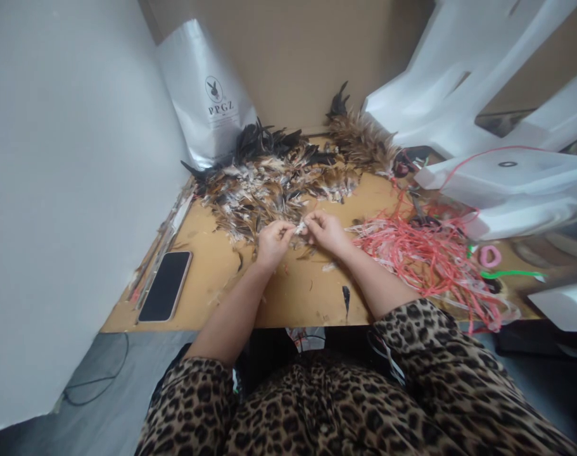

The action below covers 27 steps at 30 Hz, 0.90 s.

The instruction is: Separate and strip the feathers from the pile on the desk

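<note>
My left hand (pixel 274 242) and my right hand (pixel 327 232) meet over the middle of the table, fingertips pinched close together. Between them is a small whitish feather (pixel 300 227), gripped by both hands; its finer shape is blurred. Just beyond my fingers spreads a loose pile of brown, white and black feathers (pixel 264 183). A bundle of brown feathers with black tips (pixel 359 136) lies at the back right. To the right of my right forearm is a tangled heap of red and clear plastic strips (pixel 421 253).
A phone (pixel 165 286) lies at the table's left front. A silver bag (pixel 207 95) stands behind the feathers, against the wall. On the right are white sheets (pixel 511 183), a pink ring (pixel 490 256) and a green strip (pixel 511 274). A tan table (pixel 212 297) carries these things.
</note>
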### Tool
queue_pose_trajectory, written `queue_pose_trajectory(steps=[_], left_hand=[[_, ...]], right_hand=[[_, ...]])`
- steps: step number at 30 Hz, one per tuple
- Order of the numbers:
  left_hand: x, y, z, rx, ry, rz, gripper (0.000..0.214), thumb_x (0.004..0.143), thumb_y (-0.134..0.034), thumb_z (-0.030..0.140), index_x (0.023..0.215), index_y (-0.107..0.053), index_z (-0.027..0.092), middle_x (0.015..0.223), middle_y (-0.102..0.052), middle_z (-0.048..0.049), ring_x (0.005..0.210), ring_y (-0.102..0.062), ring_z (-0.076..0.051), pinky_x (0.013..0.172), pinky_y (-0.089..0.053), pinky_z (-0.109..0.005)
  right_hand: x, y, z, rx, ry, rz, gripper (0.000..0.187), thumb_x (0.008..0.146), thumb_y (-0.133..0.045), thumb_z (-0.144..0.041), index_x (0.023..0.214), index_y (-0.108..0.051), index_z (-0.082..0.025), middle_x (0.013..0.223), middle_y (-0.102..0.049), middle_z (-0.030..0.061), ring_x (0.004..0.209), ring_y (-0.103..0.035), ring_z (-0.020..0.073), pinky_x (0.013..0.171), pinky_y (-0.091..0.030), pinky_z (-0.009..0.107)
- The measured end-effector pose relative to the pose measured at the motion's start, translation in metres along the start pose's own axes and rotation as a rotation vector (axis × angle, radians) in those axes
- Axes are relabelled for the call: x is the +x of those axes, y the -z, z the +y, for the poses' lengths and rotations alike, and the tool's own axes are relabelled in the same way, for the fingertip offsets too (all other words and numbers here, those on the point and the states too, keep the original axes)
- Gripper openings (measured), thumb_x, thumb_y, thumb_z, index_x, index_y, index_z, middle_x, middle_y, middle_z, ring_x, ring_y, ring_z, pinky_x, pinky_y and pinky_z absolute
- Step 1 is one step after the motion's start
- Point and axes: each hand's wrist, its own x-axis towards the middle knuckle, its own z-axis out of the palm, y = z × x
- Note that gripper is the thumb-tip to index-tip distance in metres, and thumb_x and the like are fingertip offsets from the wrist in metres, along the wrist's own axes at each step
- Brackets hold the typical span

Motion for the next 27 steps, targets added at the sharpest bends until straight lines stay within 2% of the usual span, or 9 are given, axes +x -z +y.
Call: queue_pose_trajectory(steps=[8,12,14,16,18,19,21,24,27], left_hand=[[0.000,0.003,0.000,0.042,-0.004,-0.080,0.012,0.076,-0.054,0.025,0.073,-0.062,0.017,0.073,-0.063,-0.0033,0.071,-0.058,-0.013,0.068,-0.044,-0.026],[0.000,0.001,-0.001,0.000,0.040,-0.112,0.010,0.073,-0.057,0.025,0.071,-0.062,0.017,0.072,-0.063,-0.0036,0.069,-0.057,-0.013,0.067,-0.044,-0.026],[0.001,0.000,0.000,-0.114,0.139,-0.139,0.010,0.071,-0.059,0.025,0.070,-0.061,0.016,0.070,-0.063,-0.0037,0.066,-0.057,-0.013,0.064,-0.045,-0.025],[0.003,-0.001,0.003,-0.291,0.306,-0.158,0.014,0.069,-0.060,0.028,0.072,-0.059,0.014,0.068,-0.062,-0.0035,0.061,-0.058,-0.012,0.059,-0.045,-0.024],[0.005,-0.001,0.008,-0.449,0.464,-0.128,0.023,0.069,-0.061,0.033,0.080,-0.059,0.013,0.067,-0.063,-0.0039,0.060,-0.059,-0.012,0.058,-0.046,-0.024],[0.006,-0.001,0.010,-0.484,0.498,-0.091,0.026,0.069,-0.062,0.035,0.082,-0.059,0.013,0.068,-0.063,-0.0043,0.060,-0.059,-0.011,0.057,-0.046,-0.024],[0.006,0.000,0.014,-0.490,0.499,-0.042,0.029,0.065,-0.066,0.036,0.082,-0.059,0.013,0.066,-0.062,-0.0028,0.056,-0.057,-0.010,0.055,-0.045,-0.022],[0.004,-0.003,0.013,-0.418,0.422,-0.040,0.028,0.059,-0.071,0.032,0.077,-0.061,0.014,0.067,-0.062,-0.0016,0.056,-0.055,-0.008,0.054,-0.043,-0.020],[0.003,-0.005,0.009,-0.411,0.418,-0.065,0.024,0.060,-0.070,0.031,0.074,-0.061,0.014,0.065,-0.062,-0.0012,0.056,-0.056,-0.008,0.054,-0.044,-0.020]], right_hand=[[0.000,0.001,0.000,-0.095,-0.014,0.067,0.014,0.084,-0.038,-0.031,0.080,-0.045,-0.019,0.070,-0.065,0.0019,0.042,-0.054,0.0099,0.047,-0.040,0.022],[0.000,0.002,0.001,-0.132,0.016,0.074,0.014,0.084,-0.038,-0.030,0.080,-0.047,-0.019,0.068,-0.065,0.0014,0.044,-0.053,0.0102,0.051,-0.038,0.023],[0.000,0.004,0.000,-0.203,0.066,0.104,0.014,0.083,-0.040,-0.028,0.077,-0.049,-0.019,0.067,-0.064,0.0018,0.051,-0.054,0.0117,0.056,-0.038,0.024],[0.000,0.006,-0.002,-0.291,0.122,0.143,0.015,0.083,-0.042,-0.027,0.074,-0.050,-0.019,0.067,-0.063,0.0030,0.059,-0.054,0.0136,0.060,-0.036,0.025],[-0.001,0.009,-0.005,-0.374,0.150,0.173,0.017,0.083,-0.041,-0.028,0.074,-0.052,-0.019,0.067,-0.062,0.0041,0.061,-0.053,0.0149,0.061,-0.034,0.026],[-0.001,0.010,-0.006,-0.413,0.151,0.181,0.019,0.084,-0.040,-0.029,0.075,-0.053,-0.019,0.067,-0.062,0.0046,0.061,-0.052,0.0153,0.061,-0.033,0.026],[-0.003,0.010,-0.008,-0.493,0.149,0.190,0.021,0.084,-0.040,-0.031,0.078,-0.055,-0.019,0.067,-0.060,0.0054,0.060,-0.051,0.0162,0.060,-0.031,0.027],[-0.006,0.006,-0.008,-0.526,0.167,0.183,0.022,0.084,-0.040,-0.033,0.081,-0.056,-0.019,0.068,-0.059,0.0059,0.062,-0.051,0.0171,0.061,-0.032,0.027],[-0.007,-0.001,-0.008,-0.330,0.173,0.150,0.021,0.083,-0.042,-0.036,0.081,-0.055,-0.019,0.069,-0.059,0.0039,0.063,-0.053,0.0153,0.061,-0.036,0.026]])
